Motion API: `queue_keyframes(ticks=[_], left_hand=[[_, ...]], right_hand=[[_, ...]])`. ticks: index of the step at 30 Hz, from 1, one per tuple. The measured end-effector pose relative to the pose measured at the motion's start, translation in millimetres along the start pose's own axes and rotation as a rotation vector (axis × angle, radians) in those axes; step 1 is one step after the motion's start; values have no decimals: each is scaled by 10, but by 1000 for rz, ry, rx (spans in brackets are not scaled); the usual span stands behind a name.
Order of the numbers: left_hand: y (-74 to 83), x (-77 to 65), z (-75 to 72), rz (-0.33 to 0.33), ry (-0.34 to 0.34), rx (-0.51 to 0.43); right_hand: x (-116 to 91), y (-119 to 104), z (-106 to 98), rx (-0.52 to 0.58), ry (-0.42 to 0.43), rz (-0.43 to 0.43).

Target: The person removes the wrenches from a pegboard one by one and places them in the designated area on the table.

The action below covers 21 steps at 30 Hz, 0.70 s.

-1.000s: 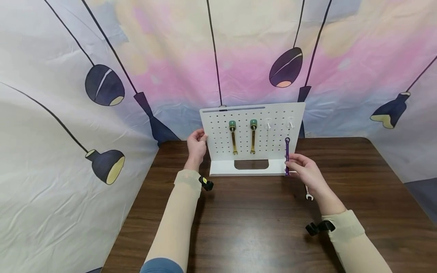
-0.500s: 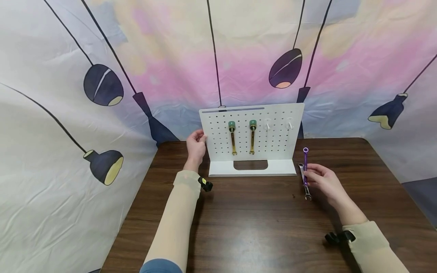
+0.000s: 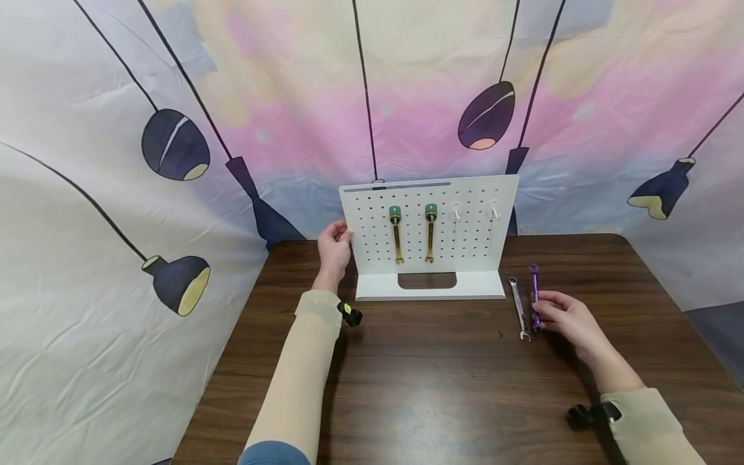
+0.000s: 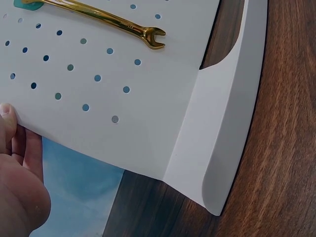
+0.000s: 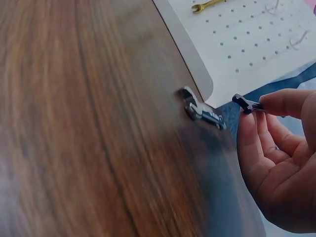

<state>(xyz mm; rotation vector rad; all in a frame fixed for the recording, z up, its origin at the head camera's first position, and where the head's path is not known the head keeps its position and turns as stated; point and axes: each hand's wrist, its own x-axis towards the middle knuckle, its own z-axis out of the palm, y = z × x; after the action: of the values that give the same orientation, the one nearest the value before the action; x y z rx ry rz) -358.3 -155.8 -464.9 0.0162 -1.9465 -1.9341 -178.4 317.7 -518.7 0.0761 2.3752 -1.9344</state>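
The left hand (image 3: 335,245) grips the left edge of the white pegboard (image 3: 476,242), which stands upright near the back edge of the surface (image 3: 418,381). Two gold wrenches (image 3: 397,234) hang on the pegboard. To the right of its base, a silver wrench (image 3: 518,308) lies flat on the surface. Just beside it, the right hand (image 3: 572,321) pinches the lower end of a purple wrench (image 3: 534,292) between thumb and fingers.

backdrop (image 3: 407,84): creased cloth in pink, cream and blue, printed with dark hanging lamps
table (image 3: 436,387): dark wood grain, set against the cloth
light: even, soft
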Motion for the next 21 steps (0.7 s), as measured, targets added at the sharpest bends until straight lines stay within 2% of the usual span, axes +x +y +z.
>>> queue_keyframes(ticks=[4,11,21], left_hand=[[0,-4,2,-4,1,1],[-7,0,12,-2,6,12],[-20,4,17,-5,7,8]], right_hand=[[-10,38,-24,-45,-1,7],[-15,96,-24,-137,-52,12],[-9,126,-11,-234,-51,12]])
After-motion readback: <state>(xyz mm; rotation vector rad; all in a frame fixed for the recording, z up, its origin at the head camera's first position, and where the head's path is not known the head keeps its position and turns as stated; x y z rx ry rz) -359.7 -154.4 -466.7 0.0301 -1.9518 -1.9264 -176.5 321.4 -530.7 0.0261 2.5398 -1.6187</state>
